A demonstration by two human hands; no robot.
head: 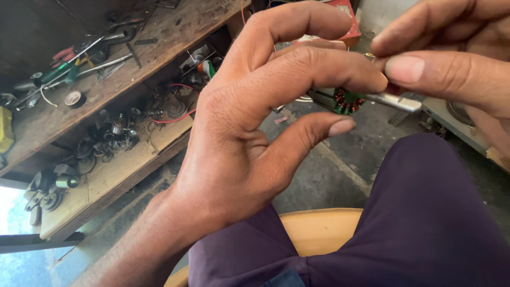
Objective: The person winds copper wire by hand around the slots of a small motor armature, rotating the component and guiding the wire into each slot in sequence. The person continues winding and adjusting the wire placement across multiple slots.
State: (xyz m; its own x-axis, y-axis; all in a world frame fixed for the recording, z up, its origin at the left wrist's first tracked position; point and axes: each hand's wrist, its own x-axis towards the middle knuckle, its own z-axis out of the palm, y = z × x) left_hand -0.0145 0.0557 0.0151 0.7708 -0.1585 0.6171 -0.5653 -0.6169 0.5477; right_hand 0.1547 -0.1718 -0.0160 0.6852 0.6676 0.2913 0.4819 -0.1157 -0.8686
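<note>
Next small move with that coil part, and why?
Probably lower both hands for a clearer view: the left hand covers most of the small copper-wound coil, while the right hand pinches a flat metal piece against it.

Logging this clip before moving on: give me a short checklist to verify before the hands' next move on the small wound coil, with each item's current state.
1. Left hand holds the coil part at its fingertips: ok.
2. Right hand pinches the flat metal piece: ok.
3. Metal piece touches the coil part: cannot tell, fingers hide the joint.
4. Copper windings in view: ok, partly.
5. Work held above the lap: ok.
</note>
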